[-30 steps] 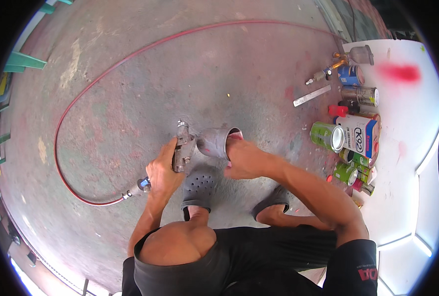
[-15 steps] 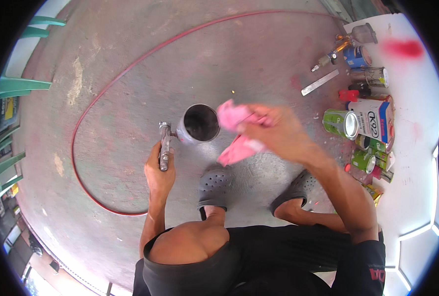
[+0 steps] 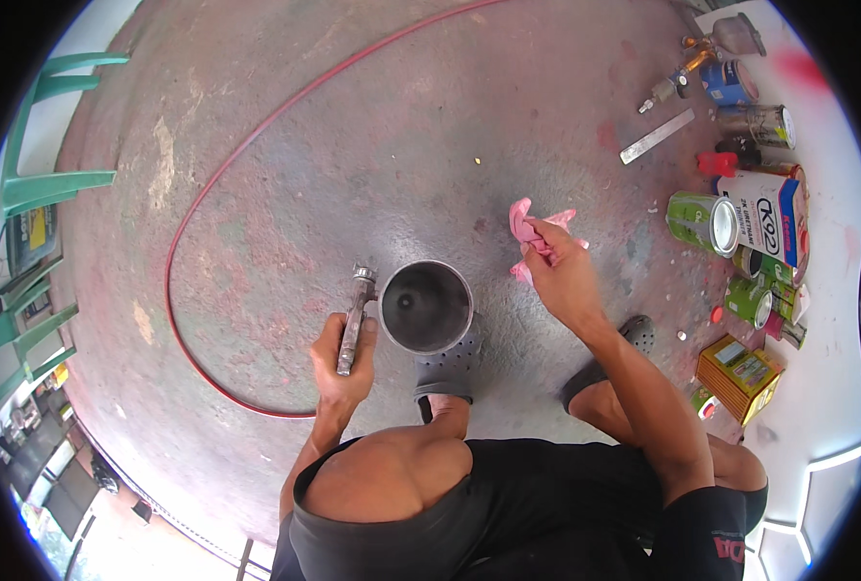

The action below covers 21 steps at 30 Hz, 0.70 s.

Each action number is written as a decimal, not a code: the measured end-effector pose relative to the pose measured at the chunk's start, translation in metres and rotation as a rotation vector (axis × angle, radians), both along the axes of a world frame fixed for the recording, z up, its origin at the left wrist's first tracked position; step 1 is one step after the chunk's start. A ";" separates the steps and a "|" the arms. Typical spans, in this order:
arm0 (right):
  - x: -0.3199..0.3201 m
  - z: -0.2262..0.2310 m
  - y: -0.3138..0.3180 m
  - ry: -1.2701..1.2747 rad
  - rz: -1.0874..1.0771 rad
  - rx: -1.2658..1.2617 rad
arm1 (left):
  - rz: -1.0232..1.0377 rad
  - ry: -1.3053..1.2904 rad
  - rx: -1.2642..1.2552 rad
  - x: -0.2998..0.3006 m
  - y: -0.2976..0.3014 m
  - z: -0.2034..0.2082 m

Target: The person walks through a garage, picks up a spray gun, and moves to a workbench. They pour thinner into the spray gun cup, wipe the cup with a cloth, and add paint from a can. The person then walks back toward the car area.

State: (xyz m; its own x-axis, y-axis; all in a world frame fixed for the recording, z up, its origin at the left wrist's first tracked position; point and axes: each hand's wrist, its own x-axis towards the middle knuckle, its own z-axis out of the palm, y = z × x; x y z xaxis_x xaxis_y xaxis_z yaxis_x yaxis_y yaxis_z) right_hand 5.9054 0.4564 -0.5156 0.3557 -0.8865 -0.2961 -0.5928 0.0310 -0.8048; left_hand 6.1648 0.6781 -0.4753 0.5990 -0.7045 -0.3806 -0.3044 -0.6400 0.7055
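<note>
My left hand [image 3: 341,373] grips a worn metal spray gun [image 3: 357,324] by its handle, in front of my left foot. Joined to the gun on its right is a round paint cup [image 3: 390,334], its open mouth facing up and its inside dark grey, with a small round spot at the bottom. Off to the right of the cup, apart from it, my right hand [image 3: 571,290] pinches a crumpled pink cloth [image 3: 524,232]. Part of the cloth is hidden behind the fingers.
A red hose [image 3: 181,232] curves across the stained floor. Along the right stand several paint cans [image 3: 687,218], a yellow tin [image 3: 735,373] and a second spray gun [image 3: 682,82], with a metal strip [image 3: 656,137] beside them. Green chairs [image 3: 62,184] are at the left.
My right hand has drawn the pink cloth away from the cup's rim to the right. The cup sits nearer to me, and its mouth is turned more toward the camera. The whole view has shifted slightly.
</note>
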 end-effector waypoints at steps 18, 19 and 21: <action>-0.011 -0.021 0.017 0.650 0.254 -0.352 | -0.118 0.054 -0.254 -0.008 -0.001 0.022; -0.013 -0.022 0.018 0.637 0.241 -0.364 | -0.113 0.055 -0.256 -0.008 0.000 0.022; -0.016 -0.024 0.020 0.611 0.214 -0.388 | -0.108 0.064 -0.251 -0.008 0.002 0.022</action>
